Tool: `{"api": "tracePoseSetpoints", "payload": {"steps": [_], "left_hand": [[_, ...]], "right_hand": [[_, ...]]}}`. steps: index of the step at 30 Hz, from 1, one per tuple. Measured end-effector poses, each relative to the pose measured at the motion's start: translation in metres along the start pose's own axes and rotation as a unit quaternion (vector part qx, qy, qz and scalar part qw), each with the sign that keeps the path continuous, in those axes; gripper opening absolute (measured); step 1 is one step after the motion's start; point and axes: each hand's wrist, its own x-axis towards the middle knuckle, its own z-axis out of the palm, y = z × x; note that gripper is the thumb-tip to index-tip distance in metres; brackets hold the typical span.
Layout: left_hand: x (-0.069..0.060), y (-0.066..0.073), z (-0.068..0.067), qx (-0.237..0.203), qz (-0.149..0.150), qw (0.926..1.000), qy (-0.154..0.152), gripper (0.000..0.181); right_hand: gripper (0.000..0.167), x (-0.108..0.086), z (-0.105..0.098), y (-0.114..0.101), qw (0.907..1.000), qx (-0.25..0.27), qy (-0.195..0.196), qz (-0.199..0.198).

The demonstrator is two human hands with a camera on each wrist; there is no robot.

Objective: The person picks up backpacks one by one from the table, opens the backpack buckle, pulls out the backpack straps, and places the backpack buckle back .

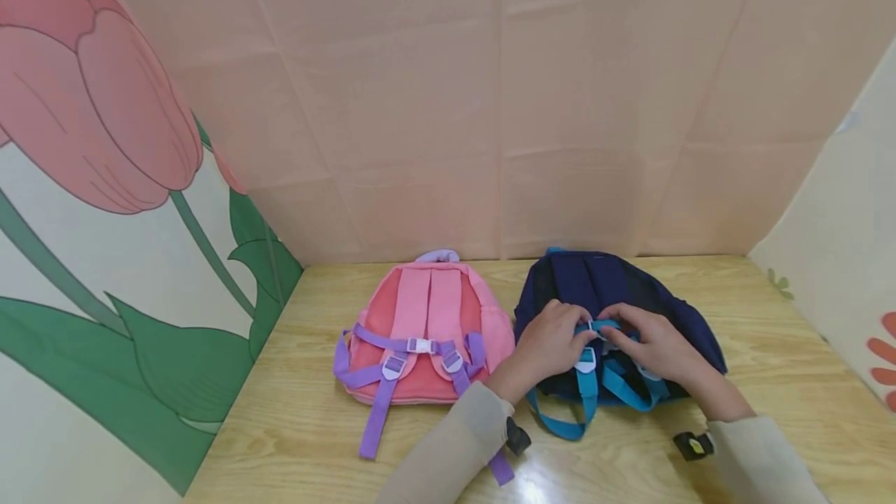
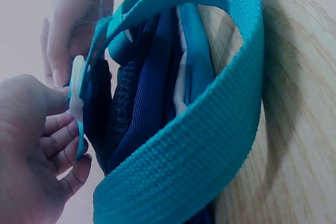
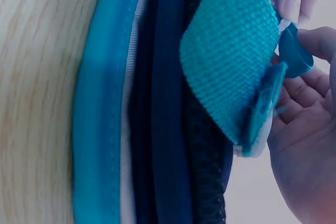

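Observation:
A navy backpack (image 1: 595, 274) with bright blue straps lies on its front, back panel up. Over its middle, both hands meet at a short blue cross strap (image 1: 607, 325). My left hand (image 1: 549, 342) pinches the strap's left part beside a small pale buckle (image 2: 77, 87). From the other side, my right hand (image 1: 654, 342) pinches the strap's right part, thumb against the blue webbing (image 3: 295, 53). Below the hands, a white slider (image 1: 586, 360) sits on the left shoulder strap. The fingers partly hide the buckle, so whether it is fastened cannot be seen.
A pink backpack (image 1: 430, 294) with purple straps (image 1: 378, 418) lies just left of the navy one, its white buckle (image 1: 421, 345) joined across. Both bags rest on a wood-grain table (image 1: 280, 426). Behind stands a pinkish covered wall (image 1: 420, 99); a tulip-printed panel (image 1: 105, 99) borders the left.

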Motion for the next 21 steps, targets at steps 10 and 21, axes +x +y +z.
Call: {"api": "tracePoseSetpoints", "payload": {"steps": [10,21], "left_hand": [[-0.0013,0.0001,0.0001,-0.009,-0.006,0.9999,0.001,0.026],[-0.0006,0.0007,0.0012,-0.014,0.001,0.9999,-0.004,0.025]], "right_hand": [[0.017,-0.0045,-0.0011,0.0043,0.9992,0.008,-0.003,0.038],[0.017,-0.0006,0.0001,0.0040,0.9999,-0.005,-0.009,0.011]]}}
